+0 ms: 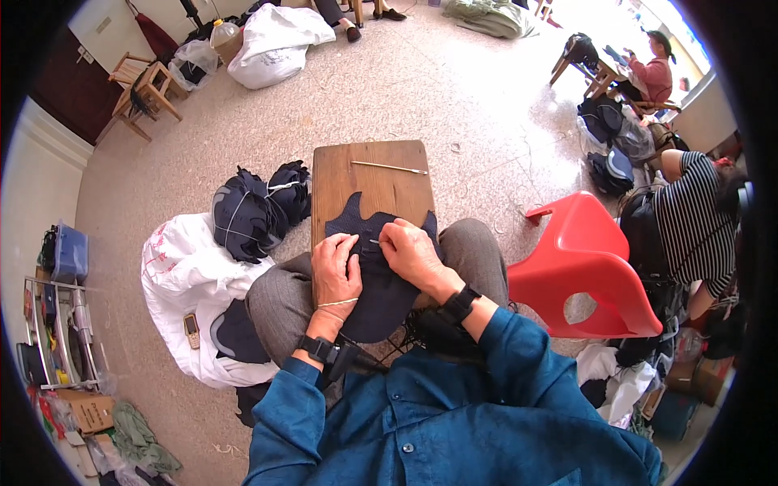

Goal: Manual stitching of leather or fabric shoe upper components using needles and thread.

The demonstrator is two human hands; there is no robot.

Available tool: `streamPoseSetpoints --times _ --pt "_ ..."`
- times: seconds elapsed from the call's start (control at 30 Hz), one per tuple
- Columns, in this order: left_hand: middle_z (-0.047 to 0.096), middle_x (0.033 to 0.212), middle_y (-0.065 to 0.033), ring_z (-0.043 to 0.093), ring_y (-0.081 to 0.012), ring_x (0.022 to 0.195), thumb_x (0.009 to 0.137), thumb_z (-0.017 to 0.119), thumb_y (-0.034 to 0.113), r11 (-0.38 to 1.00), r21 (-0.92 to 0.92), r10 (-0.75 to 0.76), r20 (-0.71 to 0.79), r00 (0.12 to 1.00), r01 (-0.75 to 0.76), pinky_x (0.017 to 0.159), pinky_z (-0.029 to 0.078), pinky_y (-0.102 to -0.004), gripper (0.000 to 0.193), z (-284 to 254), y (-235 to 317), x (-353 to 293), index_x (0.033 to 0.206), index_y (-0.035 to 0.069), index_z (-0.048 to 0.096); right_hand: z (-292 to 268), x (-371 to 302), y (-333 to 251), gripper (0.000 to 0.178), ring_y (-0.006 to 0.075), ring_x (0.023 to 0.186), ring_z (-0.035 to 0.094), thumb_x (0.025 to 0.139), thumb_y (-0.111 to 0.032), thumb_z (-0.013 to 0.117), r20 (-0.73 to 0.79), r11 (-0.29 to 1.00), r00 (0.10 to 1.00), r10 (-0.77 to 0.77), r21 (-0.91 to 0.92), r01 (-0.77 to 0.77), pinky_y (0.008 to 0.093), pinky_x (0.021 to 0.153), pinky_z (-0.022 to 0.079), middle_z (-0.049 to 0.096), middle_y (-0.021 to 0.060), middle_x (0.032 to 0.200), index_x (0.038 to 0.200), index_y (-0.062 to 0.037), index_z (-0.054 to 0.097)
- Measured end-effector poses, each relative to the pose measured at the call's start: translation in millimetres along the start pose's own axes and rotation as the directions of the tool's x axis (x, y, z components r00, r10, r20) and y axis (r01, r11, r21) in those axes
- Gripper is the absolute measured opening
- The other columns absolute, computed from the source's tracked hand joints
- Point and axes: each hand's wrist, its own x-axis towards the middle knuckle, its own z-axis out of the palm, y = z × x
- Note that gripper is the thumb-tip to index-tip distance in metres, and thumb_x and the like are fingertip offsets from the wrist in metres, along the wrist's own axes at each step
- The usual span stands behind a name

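A dark navy fabric piece (374, 296) with pointed, curved edges lies over the near part of a small wooden stool top (334, 174), between my knees. My left hand (335, 269) presses on its left side, fingertips bent onto the cloth and thumb beside them. Close by on the right, my right hand (412, 255) has thumb and forefinger pinched together over the fabric. A thin, pale, needle-like piece (374, 240) sticks out from that pinch; its full shape is hidden. Farther off on the wood lies a long thin metal rod (389, 168), apart from both hands.
Left of the stool sit tied bundles of dark pieces (247, 212) and a white sack (182, 259) with a keypad phone (191, 330) on it. A red plastic chair (587, 259) stands right. Beyond it are a person in stripes (689, 219) and another in pink (652, 77).
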Motion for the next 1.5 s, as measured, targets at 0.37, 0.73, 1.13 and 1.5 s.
streamPoseSetpoints --times 0.37,0.73,1.13,1.5 --pt "0.061 0.117 -0.0118 0.056 -0.0326 0.112 0.086 0.064 0.002 0.999 0.034 0.009 0.035 0.999 -0.011 0.101 0.044 -0.0428 0.032 -2 2 1 0.117 0.006 0.071 -6 9 3 0.008 0.039 0.088 0.067 0.089 -0.01 0.066 0.097 0.998 0.994 -0.039 0.047 0.035 0.0473 0.076 0.054 0.065 0.0165 0.087 0.086 -0.0025 0.066" --pt "0.062 0.116 -0.0113 0.057 -0.0324 0.111 0.086 0.065 0.003 0.999 0.036 0.028 0.024 0.999 -0.029 0.1 0.045 -0.0427 0.029 1 -1 0 0.114 0.007 0.072 0 6 1 0.008 0.0418 0.087 0.067 0.089 -0.01 0.063 0.056 0.998 0.997 -0.051 -0.042 0.053 0.0508 0.075 0.055 0.066 0.0194 0.088 0.086 -0.0024 0.064" --pt "0.062 0.115 -0.0107 0.058 -0.0328 0.111 0.084 0.066 0.004 0.999 0.041 0.036 0.014 0.999 -0.037 0.099 0.045 -0.0443 0.027 0 3 1 0.11 0.008 0.073 3 4 -2 0.007 0.041 0.084 0.067 0.087 -0.007 0.064 0.009 0.997 1.0 0.014 -0.07 -0.013 0.0498 0.071 0.054 0.065 0.0189 0.082 0.082 -0.0023 0.063" --pt "0.062 0.116 -0.0122 0.057 -0.0334 0.112 0.085 0.065 0.002 0.997 0.071 0.033 0.024 0.999 -0.034 0.101 0.044 -0.0434 0.031 -1 2 -1 0.116 0.007 0.07 5 5 -3 0.006 0.0396 0.083 0.066 0.091 -0.008 0.063 0.087 0.983 0.982 -0.17 -0.059 0.175 0.0481 0.07 0.053 0.062 0.0164 0.087 0.088 -0.0027 0.062"
